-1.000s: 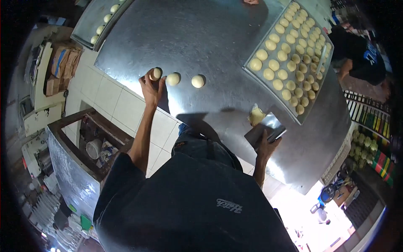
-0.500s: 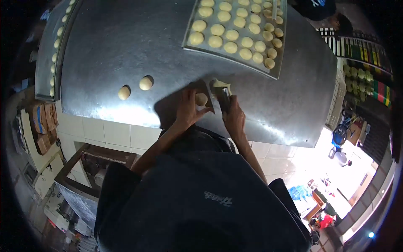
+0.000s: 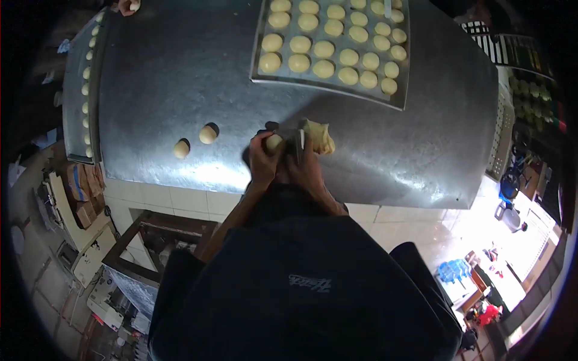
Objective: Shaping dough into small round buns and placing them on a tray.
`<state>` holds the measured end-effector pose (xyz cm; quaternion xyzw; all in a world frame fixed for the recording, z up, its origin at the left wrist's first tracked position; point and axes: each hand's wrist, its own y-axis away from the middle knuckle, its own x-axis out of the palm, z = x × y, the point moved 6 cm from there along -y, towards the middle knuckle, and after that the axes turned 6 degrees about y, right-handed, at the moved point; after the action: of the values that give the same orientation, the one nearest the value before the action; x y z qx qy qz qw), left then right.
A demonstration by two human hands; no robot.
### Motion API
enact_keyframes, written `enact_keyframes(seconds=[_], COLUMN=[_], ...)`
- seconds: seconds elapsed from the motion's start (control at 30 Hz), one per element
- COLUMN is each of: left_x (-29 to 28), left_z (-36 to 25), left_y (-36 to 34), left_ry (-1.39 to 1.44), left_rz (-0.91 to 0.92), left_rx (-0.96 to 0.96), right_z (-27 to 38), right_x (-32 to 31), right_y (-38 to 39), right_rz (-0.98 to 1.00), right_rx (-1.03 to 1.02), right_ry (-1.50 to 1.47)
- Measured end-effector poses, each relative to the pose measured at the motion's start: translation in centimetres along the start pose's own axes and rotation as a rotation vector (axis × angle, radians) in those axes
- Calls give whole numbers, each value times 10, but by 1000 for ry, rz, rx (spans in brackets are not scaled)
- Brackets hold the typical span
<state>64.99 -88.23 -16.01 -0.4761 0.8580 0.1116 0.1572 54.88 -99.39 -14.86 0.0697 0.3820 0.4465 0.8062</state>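
Observation:
My left hand (image 3: pixel 262 165) is closed round a small pale dough ball (image 3: pixel 274 142) just above the metal table. Close beside it on the right, my right hand (image 3: pixel 309 173) grips a metal dough scraper (image 3: pixel 300 139), its blade upright and seen nearly edge-on. Touching or just right of the scraper lies an uneven lump of dough (image 3: pixel 319 137). Two finished-looking round dough balls, one nearer the middle (image 3: pixel 208 134) and one farther left (image 3: pixel 181 148), rest on the table left of my hands.
A tray (image 3: pixel 328 86) with rows of dough balls lies at the far side of the steel table (image 3: pixel 415 144). Another tray (image 3: pixel 74 129) of dough balls stands along the left edge. Another person's hand (image 3: pixel 126 7) holds a dough piece at the far left.
My right hand has brought the scraper left, off the dough lump and near my left hand. My left fingers have closed round the dough ball. Another person's hand has appeared at the far left.

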Motion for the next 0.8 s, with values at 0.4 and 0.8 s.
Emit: enact_keyframes(seconds=[0.4,0.8], left_x=[-35,-23], left_z=[0,6], left_y=[-40,-33], left_ry=[-273,-302], left_rz=[-144,-117], left_rx=[270,347], right_z=[-30,-123], right_x=[-94,-107], right_y=[54,46], right_rz=[-378,-619], right_rx=[234,340], right_ry=[105,128])
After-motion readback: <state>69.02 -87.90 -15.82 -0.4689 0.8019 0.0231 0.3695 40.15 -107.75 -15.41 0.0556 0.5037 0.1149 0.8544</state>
